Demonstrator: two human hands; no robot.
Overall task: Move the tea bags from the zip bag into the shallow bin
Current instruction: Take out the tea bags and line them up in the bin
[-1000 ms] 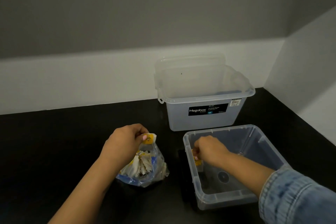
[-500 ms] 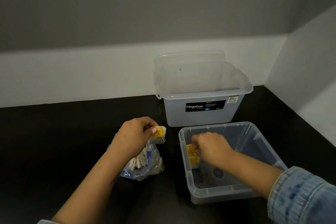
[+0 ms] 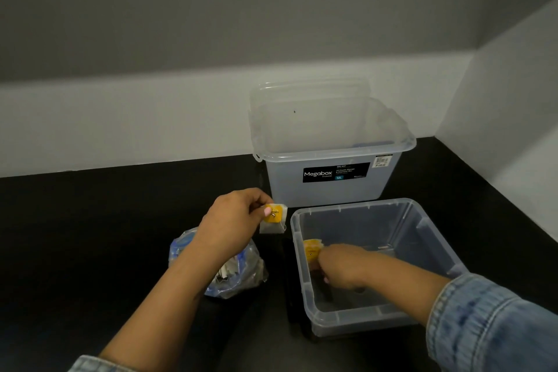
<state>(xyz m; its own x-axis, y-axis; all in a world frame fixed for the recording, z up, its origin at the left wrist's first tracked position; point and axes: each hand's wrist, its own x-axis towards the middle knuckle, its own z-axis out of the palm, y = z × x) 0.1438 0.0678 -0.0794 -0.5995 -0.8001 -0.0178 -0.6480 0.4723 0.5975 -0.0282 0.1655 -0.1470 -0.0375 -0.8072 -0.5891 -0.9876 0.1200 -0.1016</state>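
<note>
A clear zip bag [image 3: 238, 278] with blue print lies on the black counter, with several tea bags inside. My left hand [image 3: 232, 220] is above it, pinching a white tea bag with a yellow tag [image 3: 274, 218] in the air between the zip bag and the shallow bin. The shallow clear bin [image 3: 422, 223] sits at right. My right hand [image 3: 341, 266] reaches down inside it near the left wall, fingers on a second yellow-tagged tea bag [image 3: 312, 248]. Whether that tea bag rests on the bin's floor is hidden.
A taller clear Megabox bin [image 3: 329, 160] stands behind the shallow bin, against the white back wall, with a lid leaning behind it. A side wall closes the counter at the right. Black counter stretches away to the left.
My left hand has lifted a tea bag out of the zip bag and up to the right. My right hand has sunk lower into the shallow bin with its tea bag.
</note>
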